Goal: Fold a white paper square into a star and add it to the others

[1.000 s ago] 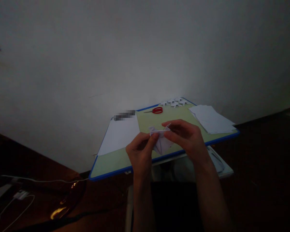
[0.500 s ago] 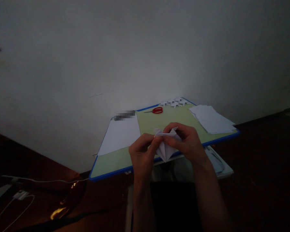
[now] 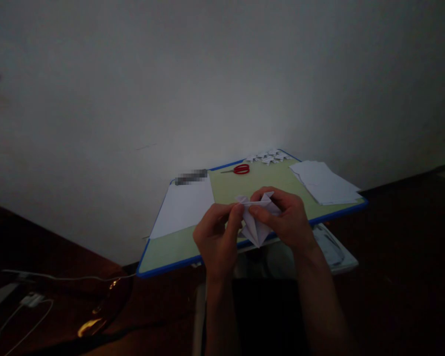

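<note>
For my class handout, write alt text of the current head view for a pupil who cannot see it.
The left hand and right hand hold a folded white paper over a green, blue-edged table. Beyond lie red-handled scissors and small folded paper shapes; white sheets lie at the right.

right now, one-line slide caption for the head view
Left hand and right hand hold folded white paper at a blue-edged green table, red-handled scissors and small paper shapes beyond.
</note>
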Action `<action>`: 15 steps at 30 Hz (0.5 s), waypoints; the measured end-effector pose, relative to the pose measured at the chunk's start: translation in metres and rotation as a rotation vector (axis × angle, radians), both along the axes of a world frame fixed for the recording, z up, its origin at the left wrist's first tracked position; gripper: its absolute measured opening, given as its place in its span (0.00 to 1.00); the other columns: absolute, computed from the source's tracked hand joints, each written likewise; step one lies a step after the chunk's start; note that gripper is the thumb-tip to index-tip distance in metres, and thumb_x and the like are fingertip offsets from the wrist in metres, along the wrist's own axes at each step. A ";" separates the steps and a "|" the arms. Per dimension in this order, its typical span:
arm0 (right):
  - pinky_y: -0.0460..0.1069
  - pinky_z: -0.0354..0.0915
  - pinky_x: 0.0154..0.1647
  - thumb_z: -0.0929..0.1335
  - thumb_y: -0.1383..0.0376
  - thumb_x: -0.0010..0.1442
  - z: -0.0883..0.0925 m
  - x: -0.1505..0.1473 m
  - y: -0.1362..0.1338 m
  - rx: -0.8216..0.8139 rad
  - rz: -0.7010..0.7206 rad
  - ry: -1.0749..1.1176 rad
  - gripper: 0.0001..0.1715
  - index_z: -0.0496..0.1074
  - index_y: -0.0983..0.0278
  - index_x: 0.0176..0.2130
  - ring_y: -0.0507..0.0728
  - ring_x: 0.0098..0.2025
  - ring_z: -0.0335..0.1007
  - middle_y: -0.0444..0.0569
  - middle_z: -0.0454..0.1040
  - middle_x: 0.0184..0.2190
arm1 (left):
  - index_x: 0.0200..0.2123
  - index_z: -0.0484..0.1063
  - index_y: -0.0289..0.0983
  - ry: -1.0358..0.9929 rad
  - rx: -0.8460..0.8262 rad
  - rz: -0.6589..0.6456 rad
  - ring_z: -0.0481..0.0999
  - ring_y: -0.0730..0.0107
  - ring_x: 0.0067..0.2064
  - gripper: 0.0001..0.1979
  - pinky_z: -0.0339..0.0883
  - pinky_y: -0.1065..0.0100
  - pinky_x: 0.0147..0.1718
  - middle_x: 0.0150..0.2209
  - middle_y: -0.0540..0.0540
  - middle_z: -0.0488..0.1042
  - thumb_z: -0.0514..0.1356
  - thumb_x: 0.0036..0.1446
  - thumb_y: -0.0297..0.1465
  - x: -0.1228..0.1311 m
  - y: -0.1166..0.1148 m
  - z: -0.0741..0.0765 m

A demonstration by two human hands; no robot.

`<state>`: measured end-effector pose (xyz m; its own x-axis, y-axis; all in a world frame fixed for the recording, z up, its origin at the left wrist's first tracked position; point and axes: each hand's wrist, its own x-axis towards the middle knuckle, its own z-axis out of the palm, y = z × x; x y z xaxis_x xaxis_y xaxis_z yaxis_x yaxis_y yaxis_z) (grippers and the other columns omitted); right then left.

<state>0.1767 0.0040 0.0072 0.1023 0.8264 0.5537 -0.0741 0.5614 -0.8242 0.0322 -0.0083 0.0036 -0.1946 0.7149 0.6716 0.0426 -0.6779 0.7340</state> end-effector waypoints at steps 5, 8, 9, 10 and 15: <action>0.44 0.62 0.22 0.77 0.64 0.52 0.000 -0.001 -0.001 -0.008 0.029 0.025 0.06 0.78 0.62 0.30 0.50 0.24 0.68 0.40 0.76 0.24 | 0.29 0.78 0.38 -0.115 -0.017 -0.054 0.72 0.77 0.29 0.09 0.67 0.77 0.29 0.26 0.54 0.74 0.71 0.62 0.31 0.004 0.002 -0.005; 0.43 0.61 0.22 0.77 0.64 0.52 0.001 -0.004 -0.001 -0.022 0.036 0.056 0.06 0.79 0.62 0.31 0.50 0.24 0.67 0.39 0.75 0.24 | 0.30 0.78 0.37 -0.142 -0.048 -0.070 0.71 0.78 0.29 0.11 0.66 0.77 0.29 0.26 0.54 0.73 0.70 0.64 0.35 0.005 0.004 -0.007; 0.43 0.61 0.22 0.77 0.63 0.52 0.002 -0.005 -0.001 -0.026 0.030 0.072 0.06 0.79 0.62 0.31 0.49 0.24 0.67 0.39 0.75 0.24 | 0.31 0.79 0.38 -0.141 -0.063 -0.077 0.72 0.77 0.29 0.11 0.66 0.77 0.29 0.27 0.53 0.74 0.69 0.65 0.36 0.005 0.004 -0.006; 0.43 0.61 0.22 0.77 0.63 0.53 0.002 -0.007 -0.001 -0.030 0.020 0.092 0.06 0.79 0.62 0.31 0.49 0.24 0.66 0.39 0.75 0.24 | 0.32 0.80 0.38 -0.133 -0.084 -0.089 0.73 0.76 0.31 0.11 0.67 0.76 0.30 0.28 0.52 0.76 0.69 0.65 0.38 0.004 0.004 -0.005; 0.43 0.63 0.23 0.78 0.63 0.53 0.005 -0.013 0.003 -0.055 -0.056 0.262 0.07 0.79 0.61 0.32 0.49 0.24 0.67 0.39 0.76 0.25 | 0.40 0.83 0.38 -0.051 -0.243 -0.253 0.82 0.68 0.35 0.13 0.74 0.71 0.32 0.37 0.44 0.85 0.74 0.57 0.41 0.002 0.003 0.005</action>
